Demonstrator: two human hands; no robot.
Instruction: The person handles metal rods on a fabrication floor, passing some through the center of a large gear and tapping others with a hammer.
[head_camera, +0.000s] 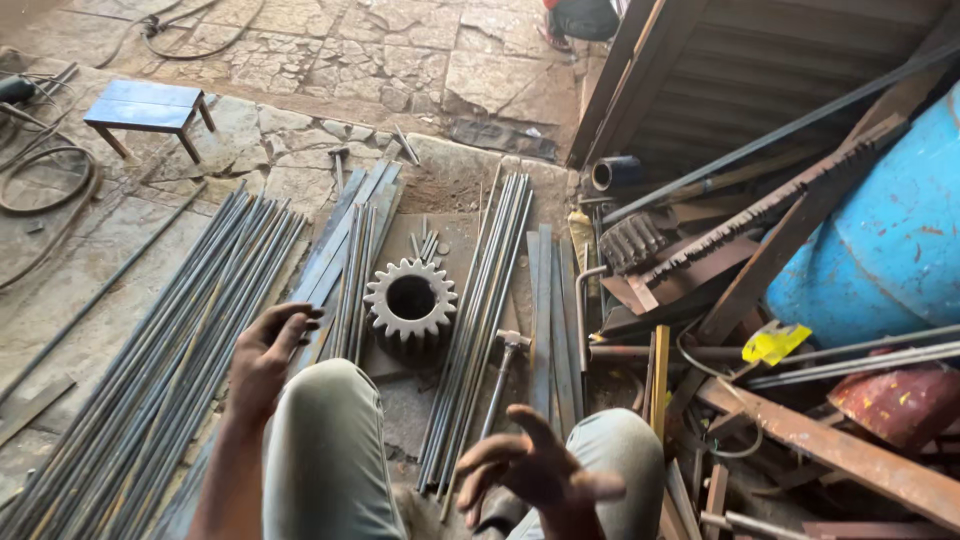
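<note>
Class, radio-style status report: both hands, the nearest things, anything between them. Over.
Left hand open, empty, over rods. Right hand open, empty, near hammer. Gear untouched, ahead between rod bundles. Knees below hands.

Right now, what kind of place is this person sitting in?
Probably a metal workshop or scrap yard. Bundles of steel rods lie on the stone floor, a big toothed gear sits ahead, and rusty scrap metal is piled by a blue drum.

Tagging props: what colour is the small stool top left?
Blue-grey, seat and legs alike: the stool, best seen in the head view.
</note>
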